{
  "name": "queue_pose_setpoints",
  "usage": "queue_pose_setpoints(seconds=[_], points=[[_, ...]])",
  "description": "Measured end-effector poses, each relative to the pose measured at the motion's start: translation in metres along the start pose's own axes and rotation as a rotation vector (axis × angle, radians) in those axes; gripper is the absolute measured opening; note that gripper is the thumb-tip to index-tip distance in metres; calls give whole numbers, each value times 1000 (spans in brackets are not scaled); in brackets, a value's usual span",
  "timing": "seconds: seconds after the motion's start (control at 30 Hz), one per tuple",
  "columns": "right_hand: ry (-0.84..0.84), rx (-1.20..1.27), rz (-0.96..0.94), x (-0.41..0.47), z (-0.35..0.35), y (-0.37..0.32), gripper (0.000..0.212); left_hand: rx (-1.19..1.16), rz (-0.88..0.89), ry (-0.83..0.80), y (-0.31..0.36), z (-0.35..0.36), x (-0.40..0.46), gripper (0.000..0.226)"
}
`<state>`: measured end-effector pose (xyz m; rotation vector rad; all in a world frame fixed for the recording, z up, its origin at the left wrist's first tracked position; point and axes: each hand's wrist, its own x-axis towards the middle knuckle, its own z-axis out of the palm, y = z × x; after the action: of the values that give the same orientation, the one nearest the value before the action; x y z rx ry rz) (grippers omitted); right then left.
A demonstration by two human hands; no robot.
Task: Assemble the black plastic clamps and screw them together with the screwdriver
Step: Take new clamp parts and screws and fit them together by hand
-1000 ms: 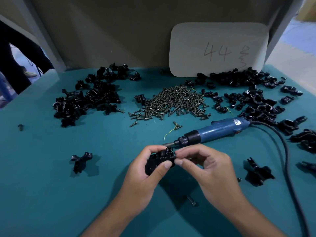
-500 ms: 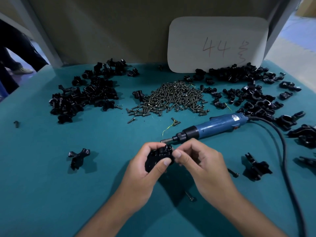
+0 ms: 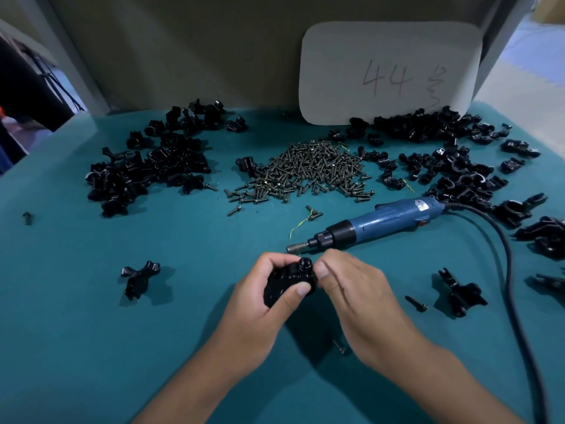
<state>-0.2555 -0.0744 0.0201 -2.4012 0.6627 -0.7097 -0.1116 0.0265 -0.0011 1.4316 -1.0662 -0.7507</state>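
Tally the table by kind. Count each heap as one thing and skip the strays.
Heaps of black clamp parts: 2, one left and one right of the screws
Heap of screws: 1
Blue screwdriver: 1
White card: 1
Clamp held in the left hand: 1
Total: 6
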Motion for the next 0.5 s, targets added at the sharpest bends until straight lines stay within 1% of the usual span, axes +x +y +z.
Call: queue_pose_setpoints(seconds=[0.07, 0.13, 0.2, 0.27, 0.3, 0.37, 0.5], points=[[16, 95, 93, 2, 0, -1, 41, -1, 4, -15, 1, 1, 1, 27], [14, 140, 98, 1, -2, -1, 43, -12, -2, -14, 1, 0, 2, 27], [-60, 123, 61, -2, -8, 0, 36, -24, -11, 1, 1, -2, 1, 28], [-155, 15, -9, -2, -14, 2, 26, -25, -14, -1, 2, -2, 1, 28], [-186, -33, -38, -2, -16, 4, 24, -21, -15, -12, 2, -2, 1, 28], [-222, -62, -55, 1, -20, 5, 29, -7, -5, -38, 2, 0, 0, 28], [-234, 63, 27, 1, -19, 5, 45, -10, 17, -58, 4, 0, -1, 26]])
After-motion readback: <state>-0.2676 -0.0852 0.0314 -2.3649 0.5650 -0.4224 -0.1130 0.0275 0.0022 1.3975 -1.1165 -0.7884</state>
